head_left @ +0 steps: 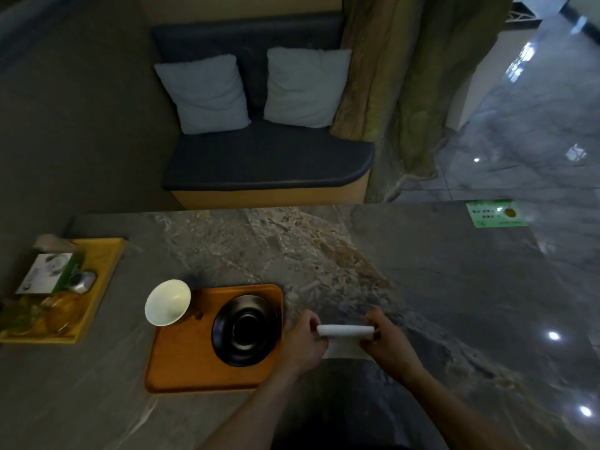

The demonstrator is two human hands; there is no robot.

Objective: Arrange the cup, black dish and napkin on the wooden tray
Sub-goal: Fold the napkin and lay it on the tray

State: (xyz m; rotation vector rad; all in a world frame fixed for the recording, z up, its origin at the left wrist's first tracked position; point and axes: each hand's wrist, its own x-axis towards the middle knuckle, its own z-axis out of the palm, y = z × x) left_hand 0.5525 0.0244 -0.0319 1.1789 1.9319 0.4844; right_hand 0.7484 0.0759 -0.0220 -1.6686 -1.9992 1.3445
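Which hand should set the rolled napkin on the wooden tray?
Left. Both hands grip the napkin, but the left hand is right beside the wooden tray; the right hand is farther away.

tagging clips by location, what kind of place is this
Probably a cafe or restaurant booth: a stone-look table, a padded bench with two cushions, and a yellow tray of packets.

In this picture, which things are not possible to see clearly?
- Head view: the print on the box in the yellow tray is too small to read.
- The green sticker text is blurred.
- The ends of the napkin are covered by the left hand and the right hand.
- The cup base is hidden by its bowl.
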